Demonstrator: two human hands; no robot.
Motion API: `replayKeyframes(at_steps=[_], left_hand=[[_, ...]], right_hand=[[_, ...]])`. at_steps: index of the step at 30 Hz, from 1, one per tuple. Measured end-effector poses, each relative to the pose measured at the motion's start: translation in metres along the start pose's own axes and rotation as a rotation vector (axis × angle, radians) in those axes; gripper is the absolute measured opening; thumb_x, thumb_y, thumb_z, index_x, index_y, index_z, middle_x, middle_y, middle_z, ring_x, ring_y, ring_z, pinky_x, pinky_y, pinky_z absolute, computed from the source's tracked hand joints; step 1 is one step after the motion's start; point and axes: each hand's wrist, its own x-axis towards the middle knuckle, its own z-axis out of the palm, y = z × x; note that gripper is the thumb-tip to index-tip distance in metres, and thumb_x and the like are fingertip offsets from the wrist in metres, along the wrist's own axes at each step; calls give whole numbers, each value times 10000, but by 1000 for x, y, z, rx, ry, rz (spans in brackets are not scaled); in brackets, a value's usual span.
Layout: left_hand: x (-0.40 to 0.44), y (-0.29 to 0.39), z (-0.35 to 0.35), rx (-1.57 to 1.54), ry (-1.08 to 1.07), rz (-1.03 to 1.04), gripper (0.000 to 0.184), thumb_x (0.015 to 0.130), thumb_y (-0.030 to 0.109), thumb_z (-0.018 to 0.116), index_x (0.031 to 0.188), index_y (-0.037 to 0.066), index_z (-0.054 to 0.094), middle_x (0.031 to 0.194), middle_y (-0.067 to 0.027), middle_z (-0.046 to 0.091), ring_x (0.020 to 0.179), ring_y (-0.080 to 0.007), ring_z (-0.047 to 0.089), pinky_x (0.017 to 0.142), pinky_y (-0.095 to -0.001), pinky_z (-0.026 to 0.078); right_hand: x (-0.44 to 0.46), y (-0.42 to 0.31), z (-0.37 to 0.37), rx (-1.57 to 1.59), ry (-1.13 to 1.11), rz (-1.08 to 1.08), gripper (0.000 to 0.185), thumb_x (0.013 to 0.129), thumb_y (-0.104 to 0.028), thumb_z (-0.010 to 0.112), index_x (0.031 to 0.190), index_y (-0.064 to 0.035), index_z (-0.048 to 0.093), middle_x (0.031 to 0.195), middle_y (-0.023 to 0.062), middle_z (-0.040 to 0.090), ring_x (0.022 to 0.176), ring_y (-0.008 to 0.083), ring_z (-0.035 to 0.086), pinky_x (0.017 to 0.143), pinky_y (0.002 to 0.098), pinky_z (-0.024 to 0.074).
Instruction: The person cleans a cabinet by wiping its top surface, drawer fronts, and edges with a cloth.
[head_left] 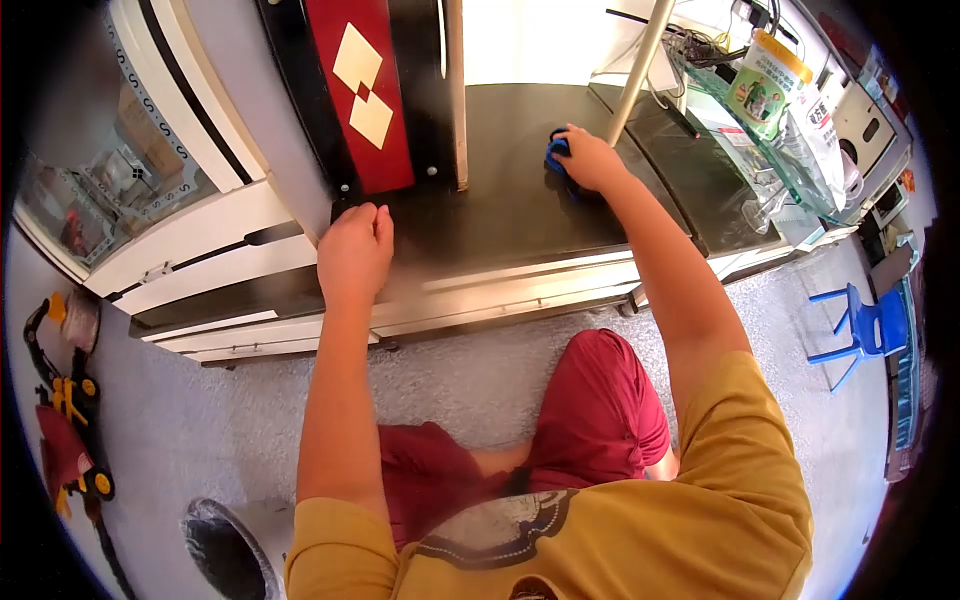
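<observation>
"Well, starting leftmost, how was the left hand (355, 252) placed?"

"It was rested at the cabinet top (490, 225), just in front of the foot of the red-and-black panel (365, 95), with its fingers curled in. Whether anything was enclosed could not be told. Presumably it was set there so that the body's lean could be braced."

"And to the right of the panel?"

"A small blue-and-dark object (556, 149) was held down on the cabinet top, well apart from the panel. It was gripped from above by the right hand (592, 162), with the fingers closed over it, probably so that it could be controlled against the surface."

"Which way was it pointed?"

"Its blue end was turned toward the panel. The long axis was judged to run slantwise, away from the panel and back toward the person, though much was covered by the hand."

"Farther from the panel?"

"A pale pole (641, 70) was seen beyond the right hand, then a yellow-lidded tub (765, 88)."
</observation>
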Motion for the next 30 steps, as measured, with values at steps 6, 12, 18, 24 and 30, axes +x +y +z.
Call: replayKeyframes(at_steps=[6, 12, 18, 24, 30], left_hand=[[2, -2, -1, 7, -48, 6, 365, 1062, 303, 579, 853, 5, 609, 889, -206, 666, 820, -451, 644, 737, -543, 511], [2, -8, 4, 21, -32, 18, 368, 1065, 309, 567, 858, 11, 621, 910, -208, 675, 839, -454, 650, 752, -551, 519], [2, -9, 4, 61, -33, 35, 328, 1032, 285, 601, 838, 26, 648, 879, -183, 680, 835, -407, 675, 750, -529, 548], [0, -6, -2, 21, -27, 54, 347, 1050, 286, 594, 837, 14, 627, 883, -203, 674, 830, -435, 662, 739, -541, 530], [0, -7, 1, 5, -18, 47, 349, 1058, 289, 591, 853, 9, 624, 899, -203, 678, 829, -446, 657, 742, -543, 518]], right_hand=[[33, -83, 11, -167, -31, 73, 459, 1065, -415, 576, 1386, -99, 661, 1617, 115, 488, 1491, 321, 436, 1193, 498, 397], [-2, -116, 19, 11, 1, -131, 503, 992, -419, 619, 1427, -171, 650, 1680, 124, 419, 1558, 375, 372, 1242, 567, 350], [-97, -120, -8, 134, 35, -404, 428, 946, -236, 699, 1353, -113, 651, 1637, 151, 460, 1510, 422, 421, 1222, 541, 390], [-169, -80, -36, 124, 138, -380, 474, 885, -176, 766, 1346, -140, 662, 1597, 103, 524, 1436, 365, 522, 1154, 454, 473], [-136, 7, -34, 40, 139, 63, 424, 968, -331, 702, 1353, -156, 688, 1579, 126, 548, 1364, 404, 567, 1171, 485, 434]])
